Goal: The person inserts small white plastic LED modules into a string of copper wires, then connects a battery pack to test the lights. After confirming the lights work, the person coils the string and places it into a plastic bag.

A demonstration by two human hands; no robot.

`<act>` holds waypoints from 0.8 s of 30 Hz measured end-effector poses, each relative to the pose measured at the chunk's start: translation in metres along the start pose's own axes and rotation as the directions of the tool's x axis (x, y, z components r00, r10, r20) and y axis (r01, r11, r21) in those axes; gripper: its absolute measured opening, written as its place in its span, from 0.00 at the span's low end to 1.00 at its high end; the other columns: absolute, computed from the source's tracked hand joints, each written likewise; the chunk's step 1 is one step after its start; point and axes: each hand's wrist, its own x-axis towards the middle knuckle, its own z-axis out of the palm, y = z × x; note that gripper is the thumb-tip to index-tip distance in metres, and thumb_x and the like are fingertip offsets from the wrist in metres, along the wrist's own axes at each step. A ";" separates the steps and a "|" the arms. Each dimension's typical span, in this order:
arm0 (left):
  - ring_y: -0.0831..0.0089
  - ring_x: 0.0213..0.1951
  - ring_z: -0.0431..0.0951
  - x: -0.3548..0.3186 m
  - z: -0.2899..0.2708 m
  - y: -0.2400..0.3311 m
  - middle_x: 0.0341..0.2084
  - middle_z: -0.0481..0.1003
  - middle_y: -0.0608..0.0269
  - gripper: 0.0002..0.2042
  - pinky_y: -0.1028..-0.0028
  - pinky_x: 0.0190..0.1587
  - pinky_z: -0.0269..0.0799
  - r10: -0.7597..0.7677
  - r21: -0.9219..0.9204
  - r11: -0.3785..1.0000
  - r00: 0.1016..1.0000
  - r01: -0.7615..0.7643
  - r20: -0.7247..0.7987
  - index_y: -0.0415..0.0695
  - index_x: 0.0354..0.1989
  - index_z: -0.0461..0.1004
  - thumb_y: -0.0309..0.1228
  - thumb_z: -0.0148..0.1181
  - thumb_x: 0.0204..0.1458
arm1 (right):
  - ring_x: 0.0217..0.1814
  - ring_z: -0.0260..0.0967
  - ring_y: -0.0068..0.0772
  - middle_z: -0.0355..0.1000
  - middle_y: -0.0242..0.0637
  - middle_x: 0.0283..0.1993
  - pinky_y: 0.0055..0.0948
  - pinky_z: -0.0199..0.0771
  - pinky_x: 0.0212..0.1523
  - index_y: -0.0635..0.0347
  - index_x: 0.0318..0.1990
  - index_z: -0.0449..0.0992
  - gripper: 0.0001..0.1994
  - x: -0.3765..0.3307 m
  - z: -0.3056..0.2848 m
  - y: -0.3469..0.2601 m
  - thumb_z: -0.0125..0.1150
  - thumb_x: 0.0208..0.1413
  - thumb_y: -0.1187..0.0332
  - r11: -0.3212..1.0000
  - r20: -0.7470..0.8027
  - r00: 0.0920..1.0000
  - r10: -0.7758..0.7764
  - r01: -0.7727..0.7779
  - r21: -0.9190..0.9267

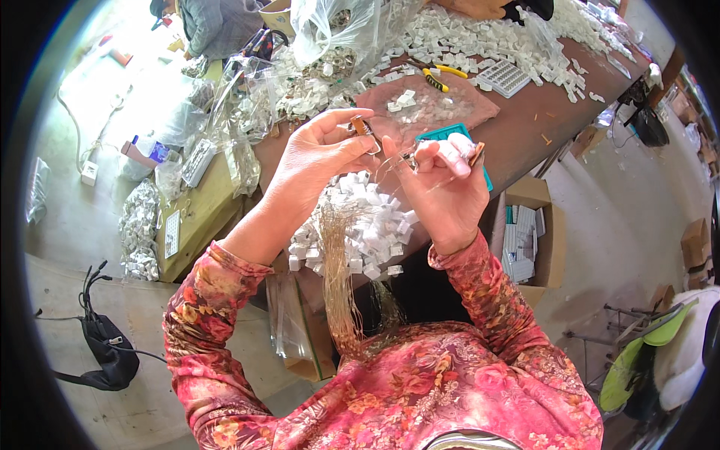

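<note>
My left hand pinches a small orange-brown piece with a metal end between thumb and fingers, above the table. Close beside it, my right hand is raised with its fingers curled. Pale pink wraps cover some of its fingertips. Something small and brown shows at those fingertips, too hidden to name. Thin shiny strands run between the two hands. Below them, a bundle of fine gold-coloured strands hangs over the table edge toward my lap, in front of a heap of small white square pieces.
Behind my right hand lies a teal tray. Yellow-and-black pliers rest by a pink cloth. More white pieces and plastic bags cover the far table. A cardboard box stands right; another person's sleeve shows far left.
</note>
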 end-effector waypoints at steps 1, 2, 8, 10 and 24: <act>0.78 0.38 0.77 0.000 -0.001 0.000 0.35 0.73 0.65 0.19 0.76 0.46 0.76 0.001 0.000 1.000 1.000 -0.001 -0.005 0.37 0.56 0.66 0.24 0.57 0.56 | 0.49 0.72 0.36 0.71 0.28 0.27 0.54 0.45 0.71 0.55 0.32 0.70 0.05 -0.002 0.003 0.000 0.61 0.53 0.70 0.964 0.034 0.999 -0.012 0.020 -0.265; 0.77 0.39 0.77 -0.001 -0.001 0.000 0.35 0.73 0.65 0.19 0.76 0.46 0.76 0.000 -0.002 1.000 1.000 0.000 -0.013 0.37 0.56 0.66 0.24 0.57 0.56 | 0.48 0.73 0.37 0.72 0.29 0.27 0.54 0.45 0.70 0.55 0.32 0.70 0.05 -0.003 0.006 -0.001 0.61 0.52 0.72 0.860 0.073 0.997 -0.015 0.050 -0.508; 0.78 0.40 0.77 -0.005 0.000 0.003 0.37 0.76 0.65 0.18 0.78 0.44 0.74 0.003 -0.034 0.999 1.000 -0.003 -0.007 0.40 0.55 0.68 0.27 0.60 0.55 | 0.44 0.75 0.32 0.78 0.35 0.36 0.49 0.55 0.66 0.59 0.31 0.74 0.09 -0.008 0.028 -0.003 0.68 0.43 0.75 0.116 0.351 0.897 0.269 0.331 -0.936; 0.76 0.40 0.77 -0.004 -0.001 0.004 0.36 0.74 0.64 0.19 0.76 0.46 0.75 0.021 -0.004 1.000 0.999 -0.021 0.024 0.38 0.56 0.66 0.24 0.57 0.56 | 0.42 0.75 0.33 0.77 0.40 0.36 0.47 0.53 0.66 0.59 0.32 0.74 0.09 -0.010 0.029 -0.001 0.67 0.43 0.78 0.235 0.273 0.942 0.194 0.225 -0.945; 0.77 0.41 0.77 0.017 -0.045 0.004 0.39 0.79 0.57 0.26 0.75 0.46 0.71 -0.189 0.686 0.722 0.927 -0.092 0.324 0.45 0.62 0.64 0.30 0.59 0.53 | 0.48 0.74 0.38 0.74 0.34 0.37 0.43 0.69 0.55 0.57 0.40 0.71 0.03 0.013 0.020 -0.045 0.54 0.61 0.71 0.602 -0.519 0.758 0.395 -0.640 -0.477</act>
